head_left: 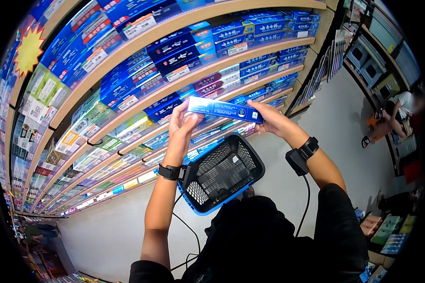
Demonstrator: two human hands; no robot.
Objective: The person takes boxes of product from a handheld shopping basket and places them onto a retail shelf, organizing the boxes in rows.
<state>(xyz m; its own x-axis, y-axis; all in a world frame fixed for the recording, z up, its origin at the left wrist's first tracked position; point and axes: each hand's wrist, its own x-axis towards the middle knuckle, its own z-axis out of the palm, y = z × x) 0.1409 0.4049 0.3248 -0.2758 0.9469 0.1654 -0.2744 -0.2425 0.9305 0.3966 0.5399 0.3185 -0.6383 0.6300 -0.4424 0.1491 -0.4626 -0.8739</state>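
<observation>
Blue cardboard toothpaste box, long and slim, being held level at both ends in front of the shelves: left hand is pinching the left end, right hand is gripping the right end, both grips clenched on it. Likely handling light, stiff along its length, thin walls crushable, glossy so a bit slippery; end holds are suiting it. Face is showing a paler stripe and a small round mark, print too blurred to tell. Black mesh shopping basket with a blue rim is hanging below.
</observation>
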